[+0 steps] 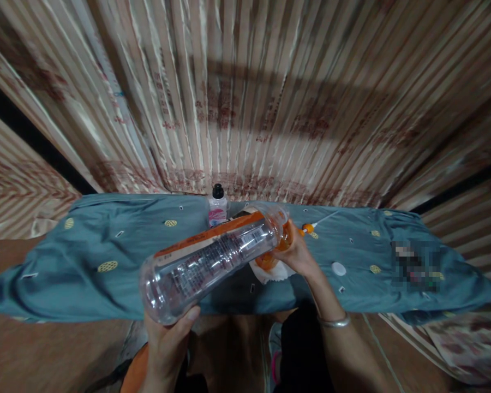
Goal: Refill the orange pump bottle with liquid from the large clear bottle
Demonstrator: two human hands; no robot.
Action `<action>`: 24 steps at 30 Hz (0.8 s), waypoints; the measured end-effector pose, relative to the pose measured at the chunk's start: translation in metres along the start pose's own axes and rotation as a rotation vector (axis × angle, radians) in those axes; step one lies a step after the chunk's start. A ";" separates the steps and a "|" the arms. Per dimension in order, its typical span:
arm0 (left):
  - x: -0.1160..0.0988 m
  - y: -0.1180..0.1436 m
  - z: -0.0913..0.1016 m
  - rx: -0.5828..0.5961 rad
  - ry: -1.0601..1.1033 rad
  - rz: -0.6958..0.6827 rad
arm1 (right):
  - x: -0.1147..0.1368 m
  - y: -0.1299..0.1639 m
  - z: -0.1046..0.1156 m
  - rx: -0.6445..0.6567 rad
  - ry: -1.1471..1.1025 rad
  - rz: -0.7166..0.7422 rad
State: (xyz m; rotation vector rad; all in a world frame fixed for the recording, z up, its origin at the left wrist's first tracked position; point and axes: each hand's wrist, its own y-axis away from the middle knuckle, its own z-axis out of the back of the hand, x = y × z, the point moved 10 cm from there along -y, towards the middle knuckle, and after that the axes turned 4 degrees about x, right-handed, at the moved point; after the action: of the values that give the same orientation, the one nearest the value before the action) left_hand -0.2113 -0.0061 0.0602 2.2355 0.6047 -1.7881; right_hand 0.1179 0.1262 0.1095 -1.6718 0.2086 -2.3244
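Observation:
A large clear plastic bottle (213, 262) with an orange and white label is tilted across the middle, its base towards me on the left and its neck end higher and farther off on the right. My left hand (167, 341) is closed around the base, thumb along the underside. My right hand (298, 254) is at the neck end, its fingers wrapped round an amber see-through container (265, 262), which the large bottle partly hides. White tissue (276, 274) lies beneath that container. Whether the two mouths touch cannot be made out.
A teal patterned cloth (85, 262) covers the long table. Behind stands a small bottle with a black cap (217, 204). To the right lie an orange pump top (308, 228) with a thin tube, a white round cap (339, 268) and a blurred patch. Pleated curtains (245, 98) hang behind.

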 end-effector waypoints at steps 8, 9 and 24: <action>0.003 0.006 0.000 -0.009 0.012 0.018 | 0.002 -0.001 -0.002 0.012 -0.032 0.006; 0.001 0.006 -0.002 -0.001 0.002 0.015 | 0.002 -0.001 -0.002 0.014 -0.031 0.002; 0.005 0.003 0.001 0.003 -0.031 0.014 | -0.006 -0.001 -0.002 0.011 -0.070 -0.056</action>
State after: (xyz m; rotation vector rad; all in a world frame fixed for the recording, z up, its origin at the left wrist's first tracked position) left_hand -0.2103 -0.0082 0.0546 2.2038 0.5791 -1.8142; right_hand 0.1174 0.1288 0.1032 -1.7724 0.1360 -2.2973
